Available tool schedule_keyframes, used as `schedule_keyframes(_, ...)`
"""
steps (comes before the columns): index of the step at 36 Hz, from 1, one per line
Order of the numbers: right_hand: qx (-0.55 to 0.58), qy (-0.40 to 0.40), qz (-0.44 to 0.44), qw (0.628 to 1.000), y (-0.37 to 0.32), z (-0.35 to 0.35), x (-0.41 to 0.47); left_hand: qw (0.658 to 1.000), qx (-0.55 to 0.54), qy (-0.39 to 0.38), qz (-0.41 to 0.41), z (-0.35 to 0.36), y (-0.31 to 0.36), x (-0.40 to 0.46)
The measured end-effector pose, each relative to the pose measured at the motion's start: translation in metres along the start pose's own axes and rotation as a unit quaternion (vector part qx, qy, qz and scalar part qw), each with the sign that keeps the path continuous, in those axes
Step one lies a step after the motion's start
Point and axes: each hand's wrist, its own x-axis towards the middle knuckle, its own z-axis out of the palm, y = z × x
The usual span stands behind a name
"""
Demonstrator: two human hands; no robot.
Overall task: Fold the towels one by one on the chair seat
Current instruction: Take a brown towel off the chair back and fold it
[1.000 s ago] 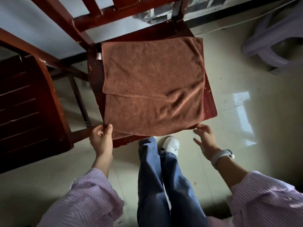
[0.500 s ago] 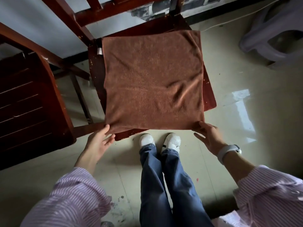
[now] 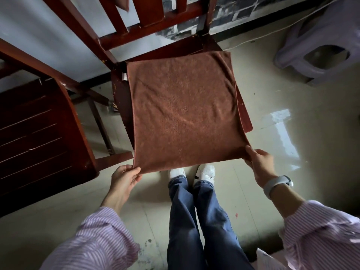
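1. Brown towel [image 3: 185,112] lies spread flat over the chair seat [image 3: 245,121], near edge hanging past the front.
2. Left hand [image 3: 124,178] pinches the near-left corner; right hand [image 3: 260,162] pinches the near-right corner.
3. Advice: lift both corners evenly, carry them to the far edge, match corners before pressing.
4. Both forearms reach forward, wrists level.

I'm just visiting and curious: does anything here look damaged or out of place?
Yes: the chair seat has chipped paint along its edges. The brown towel lies slightly askew, its near edge lifted past the seat front, with the left hand and right hand pinching its corners.
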Motion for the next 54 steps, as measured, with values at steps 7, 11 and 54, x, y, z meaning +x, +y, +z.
schedule_keyframes(7,0.054,-0.011,0.085,0.995,-0.002,0.002,-0.006,0.998,0.025,-0.033,-0.04,-0.002,0.005,-0.002)
schedule_keyframes(11,0.041,-0.008,0.146,0.988,-0.007,-0.002,-0.014,0.993,0.1,-0.038,-0.056,-0.015,0.004,-0.006)
schedule_keyframes(54,-0.113,-0.024,-0.06,0.991,-0.197,0.124,0.1,0.988,-0.014,0.14,0.065,0.089,0.167,0.096)
